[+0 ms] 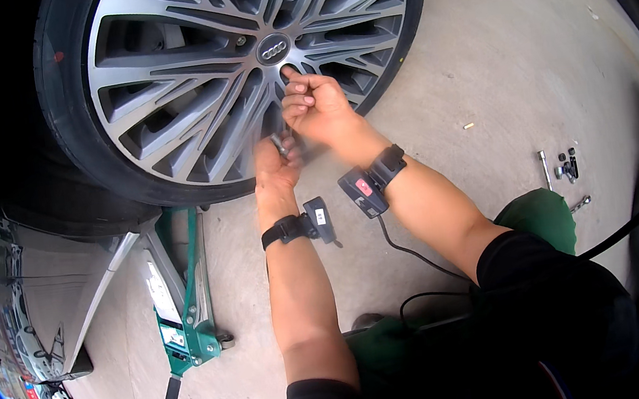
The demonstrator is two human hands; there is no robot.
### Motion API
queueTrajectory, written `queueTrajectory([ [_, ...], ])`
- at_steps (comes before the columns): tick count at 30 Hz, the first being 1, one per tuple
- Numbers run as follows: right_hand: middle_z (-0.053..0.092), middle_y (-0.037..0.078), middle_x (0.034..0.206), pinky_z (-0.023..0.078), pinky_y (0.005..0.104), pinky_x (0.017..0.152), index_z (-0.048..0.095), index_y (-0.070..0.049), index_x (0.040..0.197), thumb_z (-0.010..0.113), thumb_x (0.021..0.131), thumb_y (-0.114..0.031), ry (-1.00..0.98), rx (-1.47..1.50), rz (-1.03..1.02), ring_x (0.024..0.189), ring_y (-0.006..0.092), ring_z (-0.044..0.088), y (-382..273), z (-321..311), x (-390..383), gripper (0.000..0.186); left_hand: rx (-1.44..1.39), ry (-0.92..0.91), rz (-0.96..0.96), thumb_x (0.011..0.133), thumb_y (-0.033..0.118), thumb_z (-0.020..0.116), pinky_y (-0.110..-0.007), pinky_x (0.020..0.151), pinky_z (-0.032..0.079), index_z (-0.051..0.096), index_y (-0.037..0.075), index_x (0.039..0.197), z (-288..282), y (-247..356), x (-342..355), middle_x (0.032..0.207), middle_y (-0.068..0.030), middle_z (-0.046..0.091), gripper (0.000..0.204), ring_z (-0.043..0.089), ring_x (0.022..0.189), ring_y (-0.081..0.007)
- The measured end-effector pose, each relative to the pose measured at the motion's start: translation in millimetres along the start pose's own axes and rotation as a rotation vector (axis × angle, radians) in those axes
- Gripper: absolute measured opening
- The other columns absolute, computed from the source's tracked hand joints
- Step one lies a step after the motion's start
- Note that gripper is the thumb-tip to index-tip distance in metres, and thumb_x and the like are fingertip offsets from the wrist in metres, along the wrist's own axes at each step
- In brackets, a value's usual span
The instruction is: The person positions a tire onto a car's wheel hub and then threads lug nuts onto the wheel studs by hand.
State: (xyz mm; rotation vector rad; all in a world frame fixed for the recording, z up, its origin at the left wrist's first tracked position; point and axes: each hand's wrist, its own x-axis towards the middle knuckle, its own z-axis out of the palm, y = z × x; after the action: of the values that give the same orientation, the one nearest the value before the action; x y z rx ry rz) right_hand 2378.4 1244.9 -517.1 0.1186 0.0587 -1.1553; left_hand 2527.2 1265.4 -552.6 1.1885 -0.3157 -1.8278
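A car wheel [199, 126] with silver and dark spokes and a black tyre fills the top of the view. My right hand [321, 111] reaches to its hub, the index finger at a bolt hole just below the round centre cap [272, 48]. The other fingers of that hand are curled, and whether they hold anything small is hidden. Lower and to the left, my left hand [277, 165] is closed round a metal wheel bolt [278, 144], palm turned up in front of the lower spokes. That hand is slightly blurred.
A green floor jack [191, 327] with a black handle stands left of my left arm, beside the car body [65, 270]. On the concrete at right lie a wrench [545, 169], a ratchet [580, 204] and several small dark parts [568, 165]. A cable [422, 257] hangs from my right wrist device.
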Motion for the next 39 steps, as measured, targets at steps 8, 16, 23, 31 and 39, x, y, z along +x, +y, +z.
queueTrajectory([
  [8,0.070,0.029,0.101,0.051,0.0550,0.083,0.042,-0.025,0.153,0.048,0.093,-0.022,0.463,-2.470,-0.683,0.095,0.0470,0.067,0,-19,3,0.061,-0.079,-0.048,0.034,0.099,0.039,0.045,-0.025,0.045,0.033,0.054,0.009,0.085,0,-6,2,0.071,-0.0020,0.051,0.035,0.045,0.055,-0.0140],
  [16,0.041,0.001,0.071,0.034,0.0238,0.056,0.047,0.008,0.136,0.042,0.103,-0.005,-0.100,-0.072,0.114,0.058,0.0096,0.037,-34,-16,20,0.035,-0.095,0.027,0.097,0.081,0.021,0.055,-0.028,0.050,0.034,0.052,0.008,0.080,4,-11,17,0.072,-0.0052,0.050,0.013,0.045,0.060,-0.0163],
  [23,0.051,0.001,0.073,0.035,0.0236,0.057,0.037,-0.013,0.158,0.052,0.095,-0.014,0.211,-1.810,-0.420,0.059,0.0097,0.043,-10,-28,10,0.065,-0.192,-0.005,0.131,0.084,0.019,0.052,-0.032,0.048,0.036,0.051,0.005,0.081,-1,-12,22,0.072,-0.0079,0.050,0.014,0.046,0.057,-0.0199],
  [31,0.045,0.000,0.075,0.036,0.0244,0.060,0.056,0.001,0.122,0.047,0.104,-0.007,-0.109,0.053,0.150,0.062,0.0091,0.040,-23,-15,11,0.022,-0.103,-0.056,0.142,0.096,0.002,0.051,-0.035,0.057,0.048,0.056,0.001,0.096,7,-8,5,0.086,-0.0132,0.061,0.005,0.061,0.070,-0.0246],
  [39,0.072,0.023,0.095,0.053,0.0474,0.078,0.035,-0.018,0.157,0.057,0.087,-0.017,0.446,-2.585,-0.581,0.086,0.0387,0.070,-1,-9,-1,0.074,0.050,-0.066,0.152,0.101,0.020,0.060,-0.029,0.055,0.045,0.059,0.004,0.102,13,0,-16,0.091,-0.0103,0.066,0.016,0.064,0.071,-0.0205],
])
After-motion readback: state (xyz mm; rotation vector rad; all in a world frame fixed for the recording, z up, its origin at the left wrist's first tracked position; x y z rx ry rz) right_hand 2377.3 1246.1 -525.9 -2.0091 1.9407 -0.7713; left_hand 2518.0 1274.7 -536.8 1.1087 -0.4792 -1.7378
